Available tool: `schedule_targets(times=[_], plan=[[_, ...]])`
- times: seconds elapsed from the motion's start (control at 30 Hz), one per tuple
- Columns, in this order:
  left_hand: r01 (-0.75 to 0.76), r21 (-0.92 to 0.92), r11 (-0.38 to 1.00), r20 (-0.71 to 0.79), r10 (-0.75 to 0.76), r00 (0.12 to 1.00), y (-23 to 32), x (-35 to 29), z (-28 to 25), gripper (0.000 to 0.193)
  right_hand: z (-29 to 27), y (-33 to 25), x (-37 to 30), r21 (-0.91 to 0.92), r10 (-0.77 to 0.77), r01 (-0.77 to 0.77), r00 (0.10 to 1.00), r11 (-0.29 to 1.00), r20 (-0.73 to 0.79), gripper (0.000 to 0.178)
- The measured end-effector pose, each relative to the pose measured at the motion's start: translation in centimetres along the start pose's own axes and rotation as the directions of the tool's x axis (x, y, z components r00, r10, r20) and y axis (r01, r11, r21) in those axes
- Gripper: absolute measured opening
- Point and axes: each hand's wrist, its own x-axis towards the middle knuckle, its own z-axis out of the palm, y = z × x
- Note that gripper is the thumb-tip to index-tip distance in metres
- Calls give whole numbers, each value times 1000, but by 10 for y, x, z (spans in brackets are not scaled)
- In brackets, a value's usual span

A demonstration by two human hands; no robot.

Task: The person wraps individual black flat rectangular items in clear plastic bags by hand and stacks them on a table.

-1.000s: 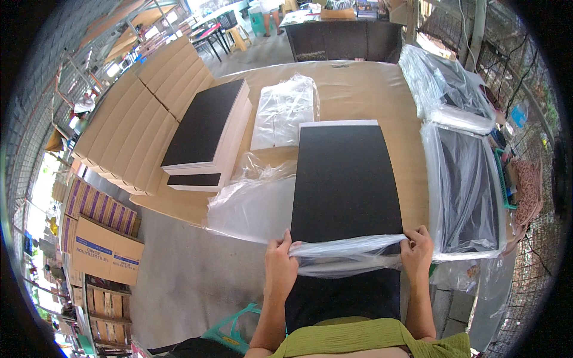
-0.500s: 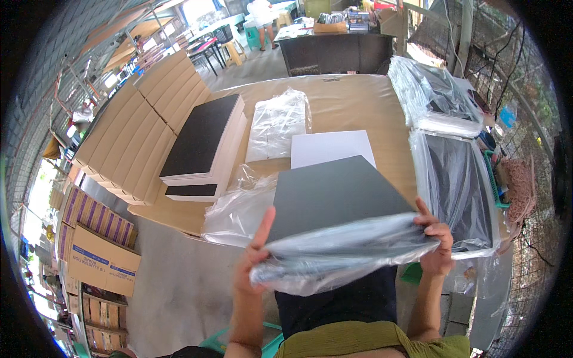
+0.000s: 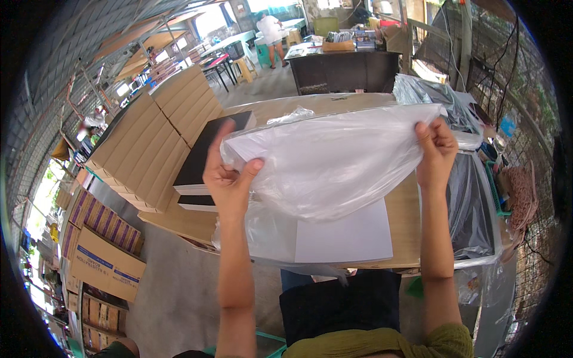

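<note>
A clear plastic bag (image 3: 334,164) hangs raised and tilted above the table, its whitish face toward me. The flat board inside hardly shows through the film. My left hand (image 3: 230,170) has the bag's left edge between thumb and fingers, the index finger blurred and pointing up. At the right edge, my right hand (image 3: 437,149) pinches the bag with thumb and curled fingers. Below it a white sheet (image 3: 346,238) lies at the table's near edge, beside loose clear plastic (image 3: 268,232). Left of my left hand is a stack of black-topped boards (image 3: 203,155).
Tall rows of brown cardboard (image 3: 140,143) stand on the table's left. Plastic-covered black boards (image 3: 471,209) lie along its right side, near a green basket (image 3: 495,185). Printed cartons (image 3: 107,265) sit on the floor at left. A person (image 3: 270,36) stands far back.
Both hands have lifted the bagged board up and away from me. Its black face no longer shows, and the white sheet below is more exposed. My view has shifted slightly.
</note>
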Motion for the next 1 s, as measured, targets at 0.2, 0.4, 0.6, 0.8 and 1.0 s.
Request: schedule_targets(times=[0.2,0.4,0.6,0.8,1.0], plan=[[199,-26,980,-63,-201,978,-110,-59,-2,52,-26,74,-44,-106,76,-69,995,992,62,25],[156,-43,987,200,-144,969,-44,-78,3,95,-15,19,-57,-574,41,91,976,814,214,67],[289,415,863,346,-444,827,-13,-135,-27,94,-30,-17,-128,-699,362,49,829,713,427,76],[299,689,660,193,-565,802,-21,-223,-48,72,-88,-8,-197,-810,475,25,799,586,369,70],[349,802,485,166,-743,649,23,-284,-63,73,-110,-48,-255,-873,632,-105,731,477,257,68]])
